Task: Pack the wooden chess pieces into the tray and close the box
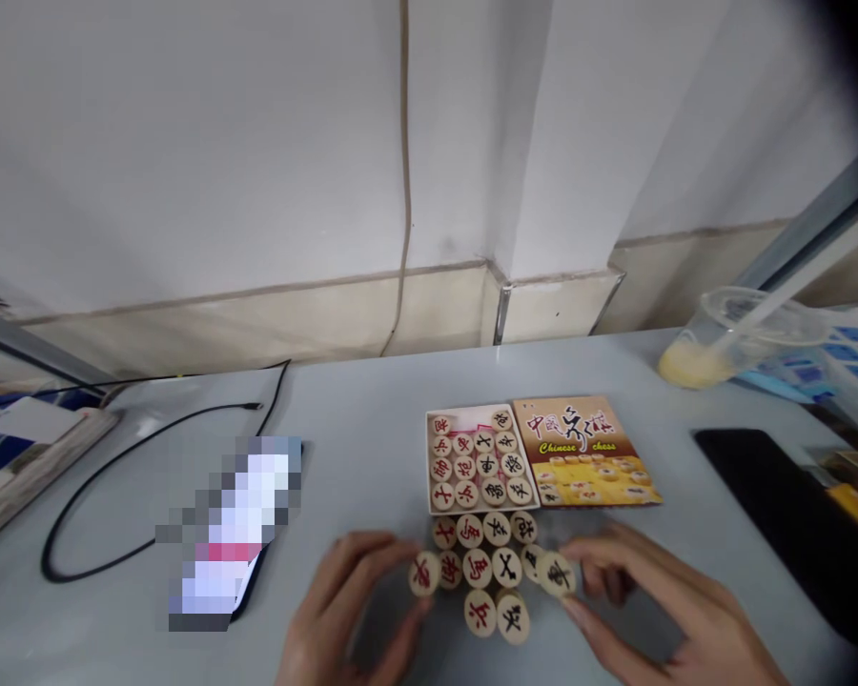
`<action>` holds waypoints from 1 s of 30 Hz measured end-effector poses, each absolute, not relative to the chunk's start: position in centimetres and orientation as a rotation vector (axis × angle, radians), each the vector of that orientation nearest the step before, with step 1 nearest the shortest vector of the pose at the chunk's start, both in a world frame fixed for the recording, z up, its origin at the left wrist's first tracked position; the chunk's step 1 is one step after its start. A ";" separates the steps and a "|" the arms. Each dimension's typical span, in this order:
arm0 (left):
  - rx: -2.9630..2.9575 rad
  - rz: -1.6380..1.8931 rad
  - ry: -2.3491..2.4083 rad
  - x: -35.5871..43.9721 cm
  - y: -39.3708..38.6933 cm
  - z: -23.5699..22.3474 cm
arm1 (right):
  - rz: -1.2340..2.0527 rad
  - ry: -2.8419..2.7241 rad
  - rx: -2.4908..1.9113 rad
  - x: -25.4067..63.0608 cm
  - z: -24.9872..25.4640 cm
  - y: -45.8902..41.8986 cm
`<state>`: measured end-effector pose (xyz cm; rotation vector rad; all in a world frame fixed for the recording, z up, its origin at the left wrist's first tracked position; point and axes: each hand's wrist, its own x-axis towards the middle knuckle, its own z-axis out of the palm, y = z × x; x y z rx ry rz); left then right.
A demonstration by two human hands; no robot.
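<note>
Between thumb and fingertips, my left hand [361,600] grips a round Chinese chess piece with a red character [423,575]. My right hand [658,600] pinches another piece with a black character [558,575], which partly covers a piece behind it. Several more loose pieces [478,569] lie in rough rows on the table between the hands, red characters to the left and black to the right. Just beyond them, a white open box [430,476] holds several pieces, with a gap along its back row. The printed box lid [579,429], marked "Chinese chess", lies against its right side.
A phone with a blurred screen [235,534] and a looped black cable [64,495] are on the left. To the right lie a black flat object [765,505] and a clear plastic cup with a straw [715,333]. The wall [257,143] stands behind the table.
</note>
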<state>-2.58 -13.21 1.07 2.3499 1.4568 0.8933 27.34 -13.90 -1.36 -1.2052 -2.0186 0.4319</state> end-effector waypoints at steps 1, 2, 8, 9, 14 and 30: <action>2.310 0.923 1.478 -2.3 -12.2 1.7 | 0.403 -2.004 -1.200 27.2 -0.7 -13.1; 2.287 0.929 1.474 -1.9 -11.1 2.3 | 0.358 -1.982 -1.182 26.9 -0.1 -12.1; 2.340 0.946 1.320 0.8 -3.6 3.3 | 0.204 -2.015 -1.212 25.0 2.8 -5.1; 2.362 0.936 1.321 1.1 -2.6 3.1 | 0.167 -2.056 -1.229 24.7 2.9 -4.1; 2.422 0.948 1.336 1.6 0.6 0.9 | 0.008 -2.155 -1.273 23.7 2.0 -0.8; 2.455 0.899 1.302 1.3 0.7 -0.2 | -0.100 -2.288 -1.314 24.1 0.4 -0.9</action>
